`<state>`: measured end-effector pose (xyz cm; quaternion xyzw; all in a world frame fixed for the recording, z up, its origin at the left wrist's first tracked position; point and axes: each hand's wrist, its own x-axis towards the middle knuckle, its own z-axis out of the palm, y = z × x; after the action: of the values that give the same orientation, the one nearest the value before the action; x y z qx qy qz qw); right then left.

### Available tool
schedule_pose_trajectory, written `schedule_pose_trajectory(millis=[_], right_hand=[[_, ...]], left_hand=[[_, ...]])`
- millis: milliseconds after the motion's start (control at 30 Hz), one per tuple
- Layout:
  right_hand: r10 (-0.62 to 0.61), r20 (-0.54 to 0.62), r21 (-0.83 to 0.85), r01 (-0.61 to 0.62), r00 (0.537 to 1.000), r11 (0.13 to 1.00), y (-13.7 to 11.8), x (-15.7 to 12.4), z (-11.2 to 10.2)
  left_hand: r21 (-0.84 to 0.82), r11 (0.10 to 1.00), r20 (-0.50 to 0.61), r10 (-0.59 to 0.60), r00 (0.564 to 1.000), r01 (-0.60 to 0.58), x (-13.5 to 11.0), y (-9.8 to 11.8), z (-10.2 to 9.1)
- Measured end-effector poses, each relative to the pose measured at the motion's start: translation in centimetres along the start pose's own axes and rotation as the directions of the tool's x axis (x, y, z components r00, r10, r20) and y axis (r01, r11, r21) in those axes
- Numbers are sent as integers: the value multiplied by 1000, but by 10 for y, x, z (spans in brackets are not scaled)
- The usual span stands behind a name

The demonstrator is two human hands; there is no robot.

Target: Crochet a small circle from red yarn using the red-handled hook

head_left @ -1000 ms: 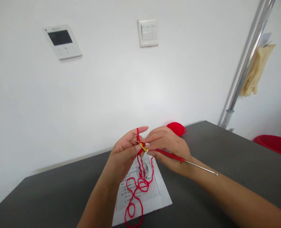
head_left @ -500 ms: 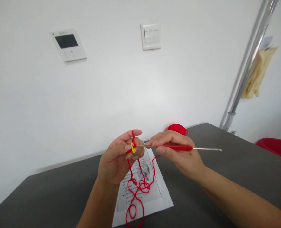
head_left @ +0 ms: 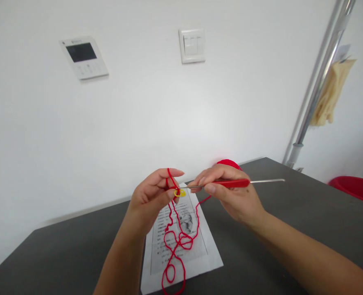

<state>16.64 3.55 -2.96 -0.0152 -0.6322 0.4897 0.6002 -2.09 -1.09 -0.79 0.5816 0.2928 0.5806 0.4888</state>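
My left hand (head_left: pixel 152 198) pinches a small bit of red crochet work (head_left: pixel 176 190) between thumb and fingers, with red yarn (head_left: pixel 170 174) looped over the raised index finger. A yellow stitch marker (head_left: pixel 181 192) hangs at the work. My right hand (head_left: pixel 230 194) grips a crochet hook (head_left: pixel 232 183) by its red handle. The hook's metal shaft reaches left to the red work; its other metal end points right. Whether the tip is inside a loop is too small to tell. Loose yarn trails down from the left hand in loops.
Under the yarn lies a printed sheet (head_left: pixel 199 262) on the dark grey table (head_left: pixel 245 262). A red yarn ball (head_left: pixel 228 163) sits behind my right hand. A metal pole (head_left: pixel 319 86) and a red rounded object (head_left: pixel 353 188) stand to the right. The white wall rises behind.
My left hand has turned, with its fingers pointing more to the right. The yellow marker has swung from upright to sideways. The hook's handle is tilted slightly more upward.
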Motion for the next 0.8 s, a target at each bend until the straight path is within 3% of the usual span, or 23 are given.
schedule_pose_trajectory(millis=[67, 167, 267, 367, 567, 800], right_hand=[[-157, 60, -150, 164, 986, 975, -1, -1, -1], [-328, 239, -383, 399, 914, 833, -3, 0, -4], [-383, 380, -502, 535, 842, 679, -3, 1, -8], [-389, 436, -527, 580, 812, 621, -1, 2, -9], [-384, 421, -525, 566, 822, 636, 0, 3, -8], [-317, 251, -443, 399, 915, 803, 2, 1, -10]], left_hand=[[38, 999, -31, 26, 999, -25, -2, 1, 3], [86, 996, -68, 37, 997, -31, -4, 1, 6], [122, 993, -42, 6, 999, -1, -4, 1, 6], [163, 987, -26, -3, 1000, 7, -5, 0, 4], [249, 968, -58, -2, 998, 16, -6, 2, 7], [253, 967, -154, 69, 986, -29, -4, 4, 13]])
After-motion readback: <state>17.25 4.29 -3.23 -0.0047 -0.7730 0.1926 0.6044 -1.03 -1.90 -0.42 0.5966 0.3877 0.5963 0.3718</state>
